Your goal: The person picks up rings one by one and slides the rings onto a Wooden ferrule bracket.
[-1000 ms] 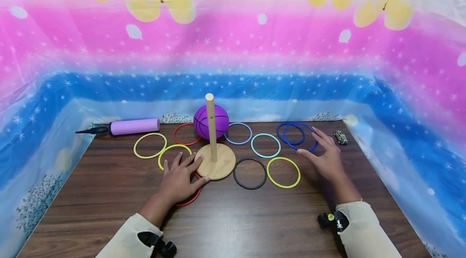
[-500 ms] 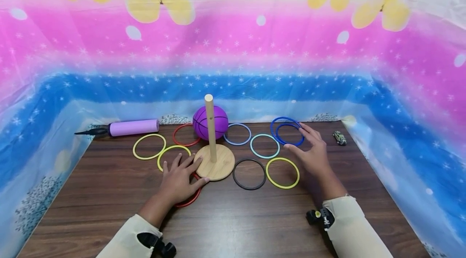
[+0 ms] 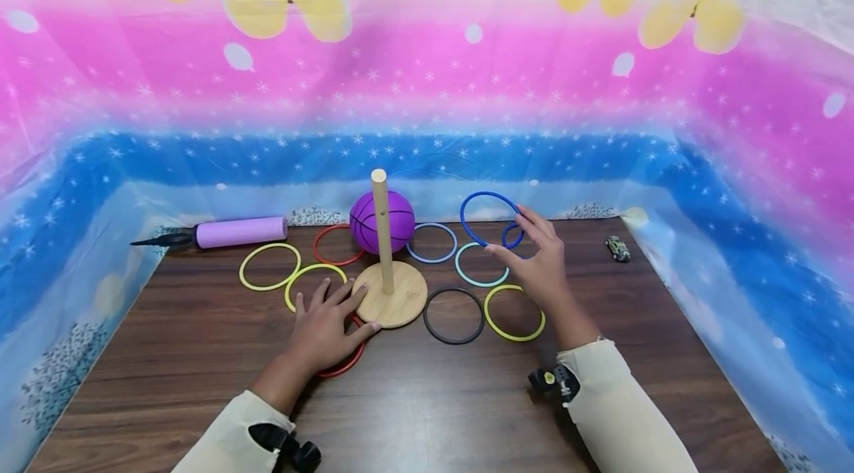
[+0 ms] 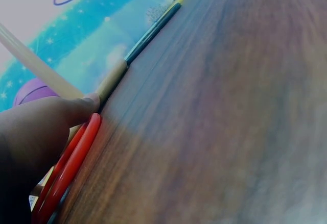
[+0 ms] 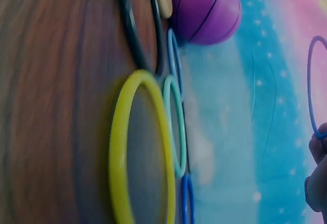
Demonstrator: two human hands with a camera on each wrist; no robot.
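My right hand (image 3: 542,265) pinches a dark blue ring (image 3: 462,216) between thumb and fingers, raised and tilted up above the table's back part. A second blue ring (image 5: 186,198) lies on the table behind that hand, partly hidden by it in the head view. My left hand (image 3: 325,332) has its fingers spread, with fingertips and thumb on the round wooden base (image 3: 403,310) of a stand. From the base rises an upright wooden peg (image 3: 383,236) with no ring on it. Beneath the left hand lies a red ring (image 4: 66,180), partly covered.
Right of the stand lie a black ring (image 3: 454,342), a yellow ring (image 3: 523,340), a turquoise ring (image 3: 483,285) and a light blue ring (image 3: 432,262). A purple ball (image 3: 363,225) sits behind the peg. A pump (image 3: 243,232) is far left, a toy car (image 3: 617,248) far right.
My right hand has lifted the dark blue ring off the other blue ring and moved it left, toward the peg. My left hand stays on the base.
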